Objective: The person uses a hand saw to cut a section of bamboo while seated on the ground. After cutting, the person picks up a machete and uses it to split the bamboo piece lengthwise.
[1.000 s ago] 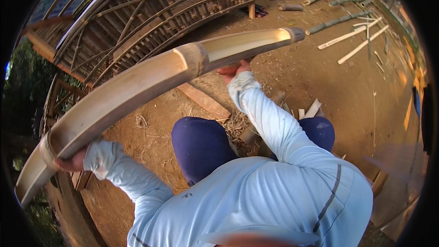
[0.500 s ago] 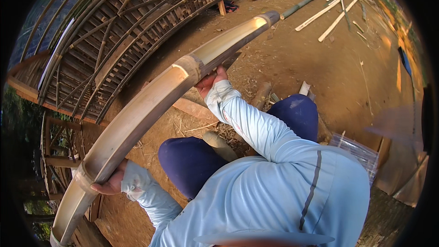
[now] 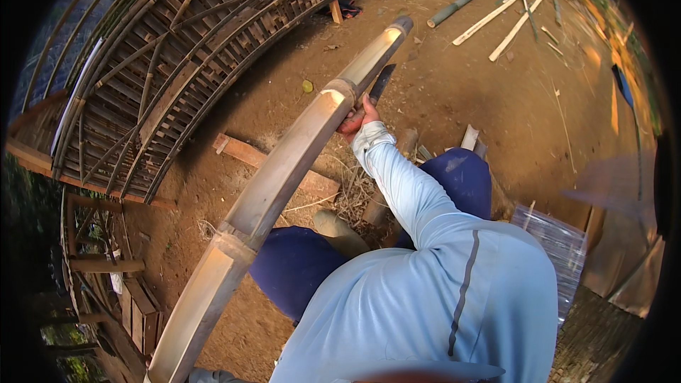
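A long bamboo pole (image 3: 273,177), split lengthwise with its pale hollow side up, slants across my front from lower left to upper right. My right hand (image 3: 352,120) grips it from below near the upper node, thumb showing at the edge. A dark flat blade (image 3: 381,84) sticks out just past that hand, under the pole; its handle is hidden. At the bottom edge, my left sleeve (image 3: 213,376) reaches the pole's lower end. The left hand itself is hidden, so its fingers cannot be read.
A slatted bamboo frame (image 3: 191,64) stands at upper left. Beneath the pole lies a wooden plank (image 3: 312,183), with shavings (image 3: 358,195) near my knees. Green bamboo (image 3: 472,0) and pale split strips (image 3: 521,21) lie at upper right. A wooden crate (image 3: 142,315) sits at lower left.
The pole has shifted right and towards me, its near part now over my left knee. My left hand has slid down out of sight. The dark blade has come into view beside my right hand.
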A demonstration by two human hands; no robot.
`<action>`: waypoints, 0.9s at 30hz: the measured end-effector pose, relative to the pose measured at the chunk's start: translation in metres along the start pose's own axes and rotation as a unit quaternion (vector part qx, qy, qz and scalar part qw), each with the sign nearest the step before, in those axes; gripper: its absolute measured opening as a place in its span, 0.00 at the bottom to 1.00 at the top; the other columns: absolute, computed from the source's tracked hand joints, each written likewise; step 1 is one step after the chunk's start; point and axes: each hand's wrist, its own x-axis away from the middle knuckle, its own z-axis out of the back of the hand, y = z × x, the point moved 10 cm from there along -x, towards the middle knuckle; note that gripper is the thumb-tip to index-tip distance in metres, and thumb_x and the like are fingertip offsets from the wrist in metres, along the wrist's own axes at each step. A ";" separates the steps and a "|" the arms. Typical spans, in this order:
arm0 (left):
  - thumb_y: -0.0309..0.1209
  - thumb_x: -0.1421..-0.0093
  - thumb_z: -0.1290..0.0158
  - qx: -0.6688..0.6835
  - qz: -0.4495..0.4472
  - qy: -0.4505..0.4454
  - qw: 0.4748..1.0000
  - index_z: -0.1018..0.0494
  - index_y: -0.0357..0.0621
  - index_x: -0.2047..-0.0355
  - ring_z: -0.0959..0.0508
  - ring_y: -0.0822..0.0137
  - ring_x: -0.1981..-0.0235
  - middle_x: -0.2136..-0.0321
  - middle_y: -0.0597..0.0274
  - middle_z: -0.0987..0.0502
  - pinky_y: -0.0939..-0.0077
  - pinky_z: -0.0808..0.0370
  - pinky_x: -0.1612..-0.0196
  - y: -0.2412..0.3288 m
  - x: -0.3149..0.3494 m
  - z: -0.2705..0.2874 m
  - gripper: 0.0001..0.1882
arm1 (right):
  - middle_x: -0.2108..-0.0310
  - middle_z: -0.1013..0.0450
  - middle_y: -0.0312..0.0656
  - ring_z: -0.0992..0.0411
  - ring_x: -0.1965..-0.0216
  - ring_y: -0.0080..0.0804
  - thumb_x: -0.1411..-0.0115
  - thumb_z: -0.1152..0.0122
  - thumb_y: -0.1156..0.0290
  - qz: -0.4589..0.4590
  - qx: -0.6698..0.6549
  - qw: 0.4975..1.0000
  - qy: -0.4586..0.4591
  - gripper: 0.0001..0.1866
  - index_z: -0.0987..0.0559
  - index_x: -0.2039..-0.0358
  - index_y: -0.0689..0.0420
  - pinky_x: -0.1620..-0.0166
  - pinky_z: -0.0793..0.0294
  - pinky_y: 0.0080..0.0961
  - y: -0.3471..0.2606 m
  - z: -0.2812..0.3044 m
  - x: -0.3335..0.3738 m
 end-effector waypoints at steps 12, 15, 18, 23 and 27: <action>0.48 0.49 0.38 -0.100 0.028 -0.009 0.995 0.44 0.36 0.35 0.40 0.40 0.34 0.36 0.33 0.42 0.42 0.45 0.32 -0.023 0.007 -0.059 0.48 | 0.76 0.32 0.35 0.31 0.73 0.32 0.34 0.49 0.43 -0.009 0.006 1.000 -0.022 0.24 0.26 0.54 0.52 0.56 0.22 0.51 -0.031 0.066 -0.071; 0.48 0.49 0.38 -0.111 0.042 -0.018 0.993 0.44 0.36 0.35 0.40 0.40 0.34 0.35 0.33 0.42 0.42 0.45 0.32 -0.036 0.010 -0.071 0.48 | 0.72 0.29 0.35 0.31 0.73 0.33 0.32 0.51 0.44 0.006 -0.009 0.999 -0.049 0.24 0.26 0.53 0.52 0.56 0.22 0.48 -0.056 0.071 -0.093; 0.47 0.49 0.38 -0.137 0.047 -0.026 0.989 0.44 0.36 0.35 0.40 0.40 0.34 0.35 0.33 0.42 0.42 0.45 0.32 -0.041 0.009 -0.085 0.48 | 0.71 0.29 0.33 0.34 0.76 0.28 0.32 0.50 0.46 0.043 0.012 0.998 0.045 0.22 0.26 0.51 0.50 0.62 0.24 0.42 -0.066 0.039 -0.092; 0.47 0.49 0.37 -0.158 0.091 -0.046 0.982 0.45 0.36 0.34 0.41 0.40 0.34 0.35 0.34 0.43 0.43 0.44 0.32 -0.073 0.012 -0.112 0.48 | 0.75 0.35 0.33 0.35 0.74 0.28 0.37 0.43 0.44 0.018 0.045 0.999 -0.003 0.23 0.26 0.50 0.44 0.65 0.26 0.37 -0.072 0.031 -0.148; 0.46 0.49 0.37 -0.178 0.127 -0.076 0.973 0.45 0.36 0.34 0.41 0.40 0.34 0.35 0.34 0.43 0.43 0.44 0.32 -0.103 0.017 -0.142 0.48 | 0.70 0.33 0.36 0.33 0.70 0.32 0.38 0.41 0.44 0.018 0.109 0.994 0.004 0.25 0.26 0.47 0.44 0.65 0.27 0.35 -0.064 0.009 -0.169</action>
